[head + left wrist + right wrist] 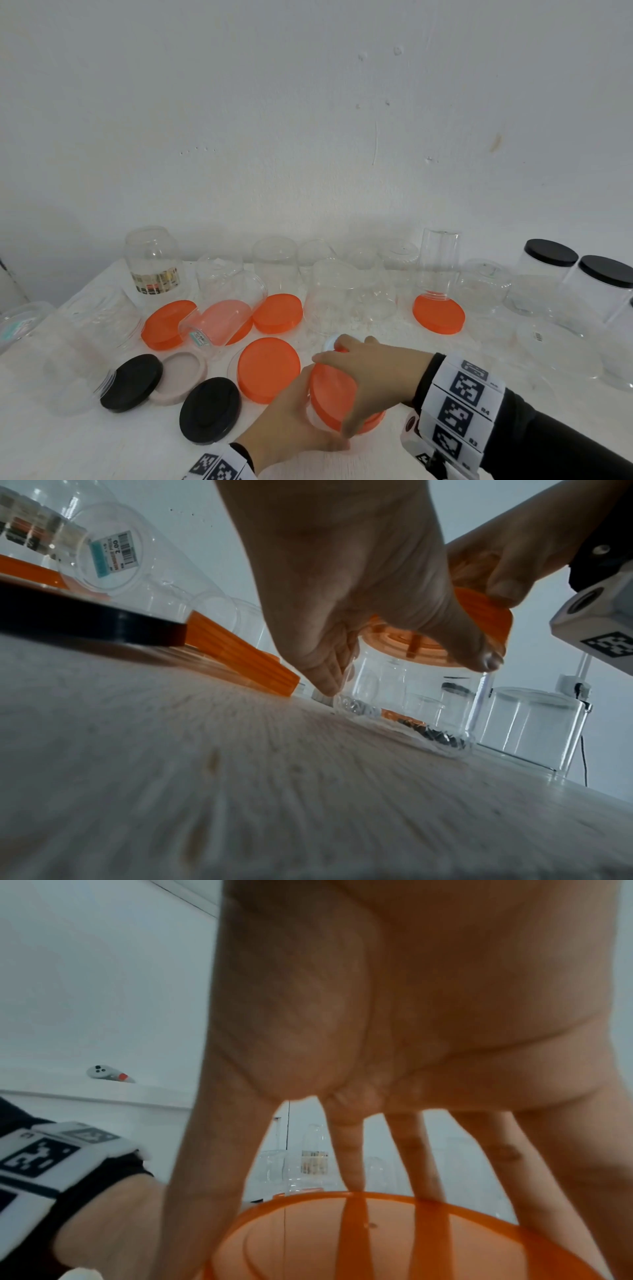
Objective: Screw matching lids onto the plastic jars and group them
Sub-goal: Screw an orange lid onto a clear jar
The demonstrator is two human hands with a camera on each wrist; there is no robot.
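Observation:
A small clear plastic jar (407, 693) stands on the white table near the front edge, with an orange lid (327, 397) tilted on its mouth. My right hand (356, 380) comes from the right and grips this lid from above, its fingers (352, 1153) spread round the orange rim (394, 1237). My left hand (291, 421) wraps the jar's side just under the lid, thumb and fingers curled round it (342, 601). From the head view the jar body is almost wholly hidden behind both hands.
Loose orange lids (268, 368) (278, 312) (438, 313), two black lids (132, 382) (210, 409) and a beige lid (180, 377) lie left of the hands. A clear jar (222, 308) lies on its side; several stand along the wall. Black-lidded jars (548, 274) stand far right.

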